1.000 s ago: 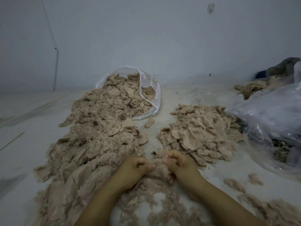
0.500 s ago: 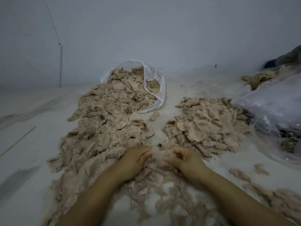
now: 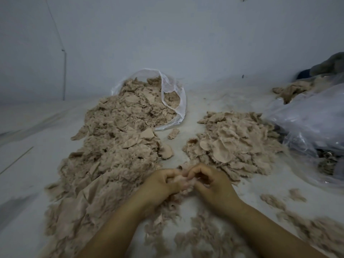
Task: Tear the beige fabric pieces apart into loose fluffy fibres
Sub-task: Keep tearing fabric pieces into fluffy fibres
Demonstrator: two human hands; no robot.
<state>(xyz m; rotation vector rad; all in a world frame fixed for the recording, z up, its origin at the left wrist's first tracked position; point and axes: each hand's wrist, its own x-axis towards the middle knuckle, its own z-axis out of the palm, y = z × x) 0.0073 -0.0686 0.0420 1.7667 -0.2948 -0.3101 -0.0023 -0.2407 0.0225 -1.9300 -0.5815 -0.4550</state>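
Note:
My left hand (image 3: 161, 185) and my right hand (image 3: 210, 181) meet at the centre, fingers curled, both pinching one small beige fabric piece (image 3: 183, 180) between them. A long heap of beige fabric pieces (image 3: 111, 146) runs from a clear bag down the left side. A second, smaller beige heap (image 3: 234, 140) lies to the right of my hands. Loose fluffy fibres (image 3: 202, 233) are scattered under and in front of my forearms.
An open clear plastic bag (image 3: 174, 90) at the back spills fabric. A large crumpled clear bag (image 3: 312, 118) lies at the right, with more beige fabric (image 3: 290, 90) and a dark cloth (image 3: 331, 64) behind it. A wall stands close behind.
My hands were apart on the floor pile half a second ago; now they have come together and lifted slightly, both holding one small piece.

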